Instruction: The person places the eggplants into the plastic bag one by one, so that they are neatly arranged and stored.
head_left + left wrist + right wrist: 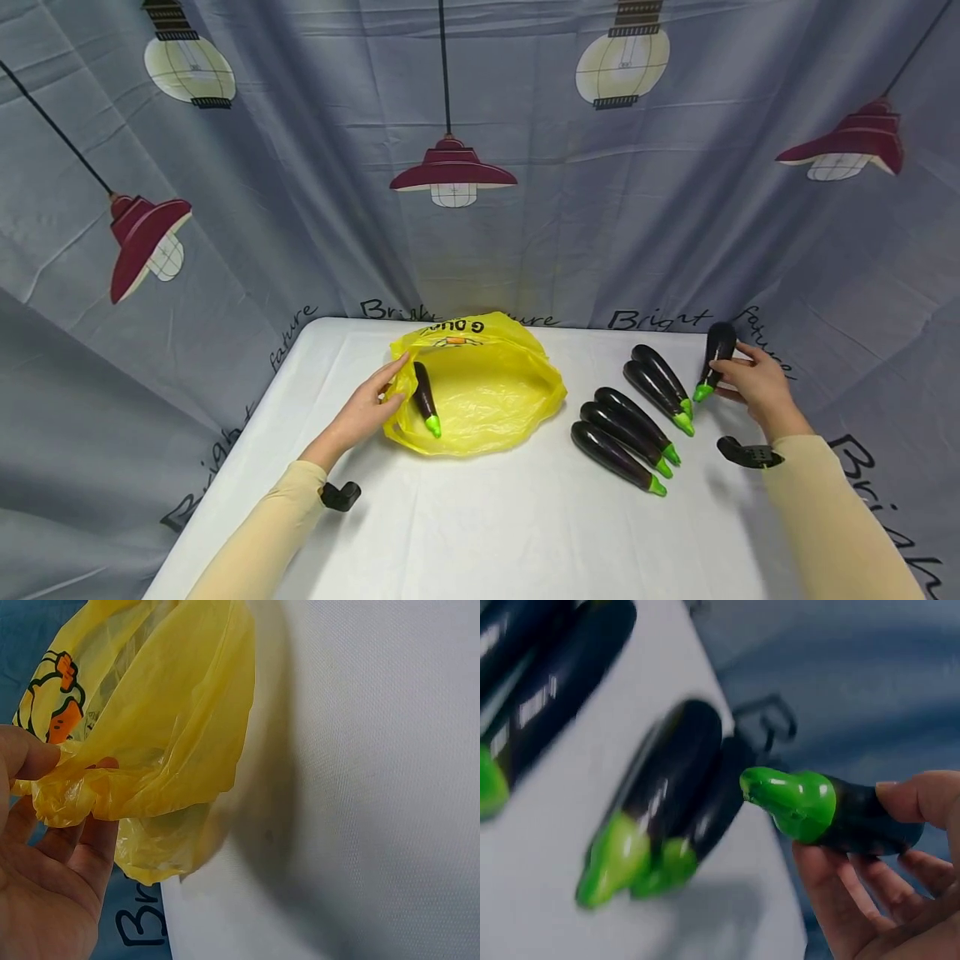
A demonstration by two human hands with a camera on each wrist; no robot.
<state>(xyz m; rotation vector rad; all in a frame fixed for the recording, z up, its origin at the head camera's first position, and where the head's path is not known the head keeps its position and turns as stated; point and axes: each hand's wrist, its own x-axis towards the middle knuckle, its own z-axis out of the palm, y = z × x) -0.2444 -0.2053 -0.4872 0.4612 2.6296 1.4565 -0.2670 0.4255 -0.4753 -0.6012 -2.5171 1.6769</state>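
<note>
My left hand (369, 406) pinches the left edge of the mouth of a yellow plastic bag (491, 400). In the left wrist view, thumb and fingers grip the crumpled rim of that bag (172, 727). One dark eggplant (424, 396) with a green stem lies at the bag's left side, in its opening. At the right, my right hand (757, 387) holds another eggplant (720, 350) above the table. The right wrist view shows this eggplant (862, 817) between thumb and fingers, its green stem end pointing away from the palm.
Two eggplants (656, 379) lie side by side near the back right of the white table (465, 525). Three more eggplants (622, 437) rest in a row nearer the front. A grey curtain (525, 233) printed with lamps hangs behind the table's back edge.
</note>
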